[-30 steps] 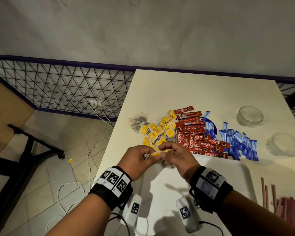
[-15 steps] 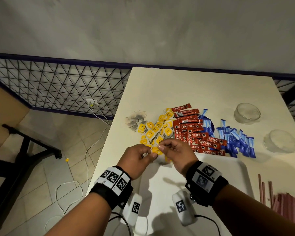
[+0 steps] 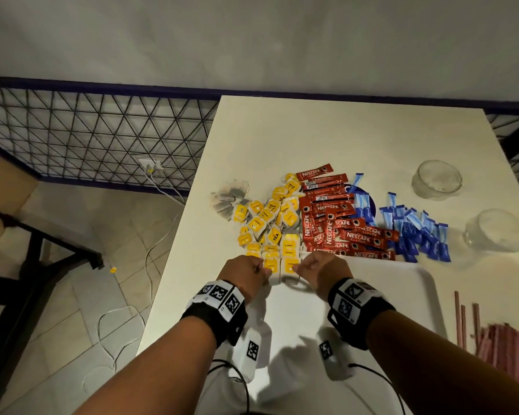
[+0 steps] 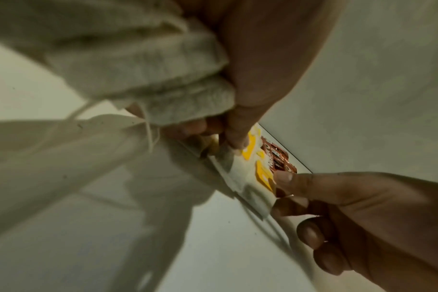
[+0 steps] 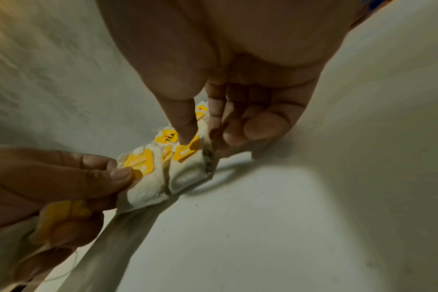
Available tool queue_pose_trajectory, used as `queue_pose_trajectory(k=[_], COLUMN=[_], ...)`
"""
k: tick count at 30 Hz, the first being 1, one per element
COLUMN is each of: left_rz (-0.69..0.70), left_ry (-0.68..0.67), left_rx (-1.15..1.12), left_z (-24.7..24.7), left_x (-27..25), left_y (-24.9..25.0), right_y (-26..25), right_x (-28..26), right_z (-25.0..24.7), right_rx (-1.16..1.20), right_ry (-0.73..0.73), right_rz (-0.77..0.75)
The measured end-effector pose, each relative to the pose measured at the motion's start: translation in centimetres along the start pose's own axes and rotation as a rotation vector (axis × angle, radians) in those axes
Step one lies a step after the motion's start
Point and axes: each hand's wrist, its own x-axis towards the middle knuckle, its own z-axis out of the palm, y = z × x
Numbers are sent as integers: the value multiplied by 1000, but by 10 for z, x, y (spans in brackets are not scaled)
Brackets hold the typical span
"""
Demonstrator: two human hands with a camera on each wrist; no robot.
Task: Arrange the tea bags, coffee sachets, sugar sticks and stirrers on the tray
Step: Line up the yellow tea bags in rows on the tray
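Two tea bags (image 3: 280,266) with yellow tags lie side by side at the far left corner of the white tray (image 3: 426,277). My left hand (image 3: 259,272) pinches the left one by its tag (image 5: 139,163) and keeps a bunch of further tea bags (image 4: 138,65) in its curled fingers. My right hand (image 3: 301,268) pinches the right bag (image 5: 188,168), thumb on its tag. Beyond the tray lie the loose tea bag pile (image 3: 267,217), red coffee sachets (image 3: 336,226) and blue sugar sticks (image 3: 414,232). Stirrers (image 3: 462,319) lie to the tray's right.
Two upturned clear glass bowls (image 3: 436,179) (image 3: 498,230) stand at the table's right side. A heap of reddish wrapped sticks (image 3: 510,348) lies at the right edge. The table's left edge (image 3: 174,265) drops to a tiled floor with cables.
My hands, close together on a tea bag a second ago, have drawn apart and come down at the tray's corner. Two tea bags now lie side by side between them.
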Motion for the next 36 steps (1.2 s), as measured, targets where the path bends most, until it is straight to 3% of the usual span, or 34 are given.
queue_pose_trajectory(k=[6,16,22,25,27,29,33,36], left_rz=[-50,-136,-112,-44,-81,-136,-121,-105], left_ry=[28,123,146,221,136,53,2,117], left_rx=[77,-46,-101,-438,-878,-1161,-1263,-1112], left_z=[7,13,4,-11,-23,-31,-30,-29], left_x=[9,7,0,-12,-25,-33,-31,-32], left_y=[2,7,9,6,11,11,1,-1], right_y=[1,-2,-7,-24,-44,-60,-77,-86], right_x=[7,8,2,-10,-23,-34,-46,-51], right_z=[4,6,0,-11,-15,-15,-9,-7], right_rx=[-52,-70,2,127,192,205,247,247], right_ry=[-33,-4,33,124,35,-96,-161,-150], right_rz=[-77,-119,-99,-218,-315,-391,-414,-399])
